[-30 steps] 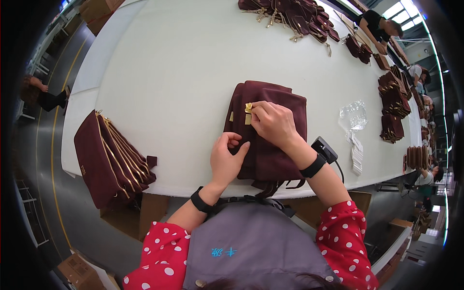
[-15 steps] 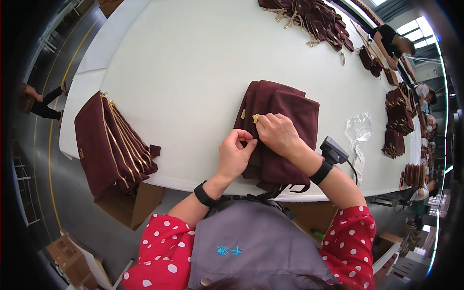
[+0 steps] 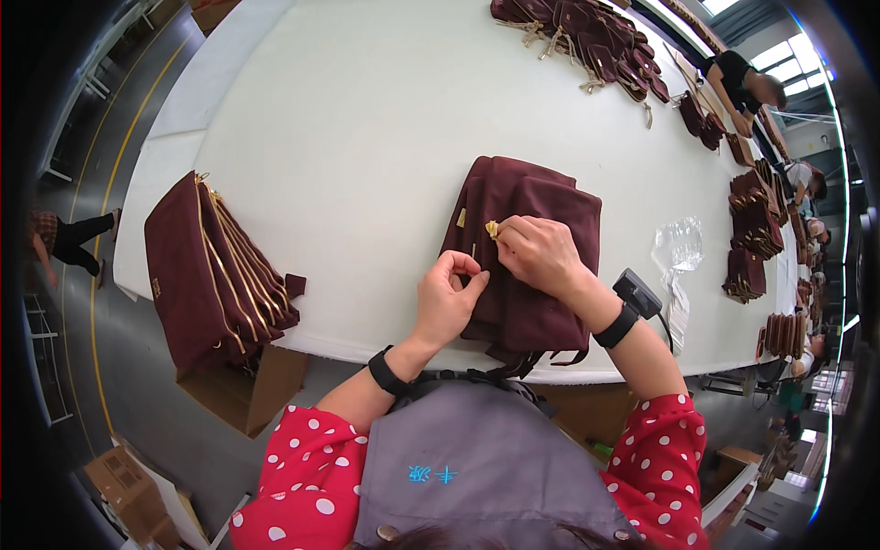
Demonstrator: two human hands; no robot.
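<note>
Several dark maroon fabric pouches (image 3: 541, 188) lie stacked on the white table in front of me, with dark straps hanging over the near edge. My right hand (image 3: 545, 261) is over the stack, pinching a small crumpled yellow piece (image 3: 492, 229) between thumb and fingers. Close by on the left, my left hand (image 3: 445, 298) hovers at the stack's left edge, its thumb and forefinger curled together. Whatever its fingertips hold, if anything, is too small to name. A small yellow patch (image 3: 461, 218) shows on the stack's left side.
Gold-zippered maroon pouches (image 3: 179, 275) stand at the left, above an open cardboard box (image 3: 280, 390). A black device (image 3: 639, 291) and clear plastic bag (image 3: 678, 243) lie right. Small maroon pouches (image 3: 596, 41) heap at the far side; a co-worker (image 3: 733, 82) leans at the far right.
My right hand has shifted slightly right and nearer me, carrying the yellow piece. The left hand has barely moved. A person at the far left has walked along.
</note>
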